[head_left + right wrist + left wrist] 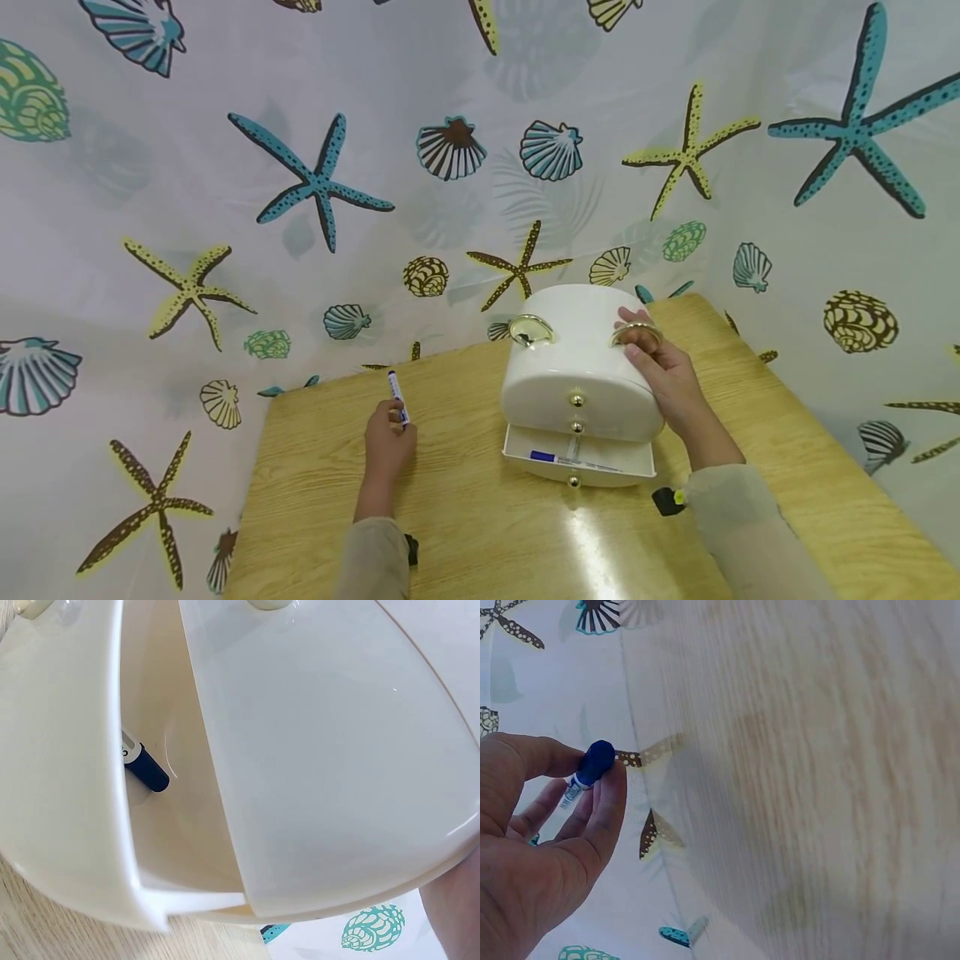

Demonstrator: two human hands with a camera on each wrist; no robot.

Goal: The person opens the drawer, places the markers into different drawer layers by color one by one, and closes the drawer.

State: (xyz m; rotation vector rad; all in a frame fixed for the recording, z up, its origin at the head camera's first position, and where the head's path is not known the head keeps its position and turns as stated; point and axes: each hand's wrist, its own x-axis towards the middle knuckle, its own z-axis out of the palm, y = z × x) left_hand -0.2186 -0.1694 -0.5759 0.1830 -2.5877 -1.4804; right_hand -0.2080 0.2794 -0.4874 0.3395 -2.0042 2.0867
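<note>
Thumb and fingers of my left hand point(387, 442) pinch a white marker point(398, 398) with a dark blue end, held over the left part of the table. In the left wrist view its blue end point(597, 760) points toward the camera. On the right stands a glossy white drawer box point(570, 325) with gold knobs and two gold rings on top. My right hand point(671, 379) grips its right side at the gold ring point(637, 327). The bottom drawer point(517, 442) is pulled out, and a blue-capped marker point(543, 457) lies inside it.
The wood-grain table point(457, 517) extends around the box and left hand. A white curtain point(390, 283) printed with starfish and shells hangs behind and at both sides. Black pieces, one point(666, 501) with a yellow spot, show beside the sleeves.
</note>
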